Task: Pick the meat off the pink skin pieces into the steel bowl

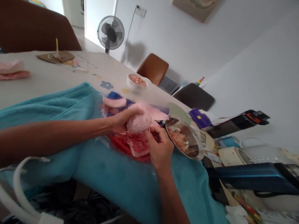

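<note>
A peeled pink pomelo [138, 124] with pale, ragged skin sits in my left hand [123, 120], its thumb over the top and its fingers partly hidden behind the fruit. My right hand [161, 144] is closed in a pinch at the pomelo's lower right edge; what lies between its fingertips is too small to make out. Below both hands, pink peel and red scraps [138, 147] lie on a red plastic bag [120, 147]. A thick curved piece of peel [114, 102] rests behind my left wrist. Close to my right hand, a tilted-looking steel bowl [197, 144] holds loose pomelo flesh [178, 139].
Teal cloth [112, 179] covers the near table edge. A white bowl of flesh [137, 81] stands farther back on the table [92, 75]. At the right are a blue bottle-like object [250, 176], a purple packet [200, 118] and clutter. White tubing [20, 189] curves at lower left.
</note>
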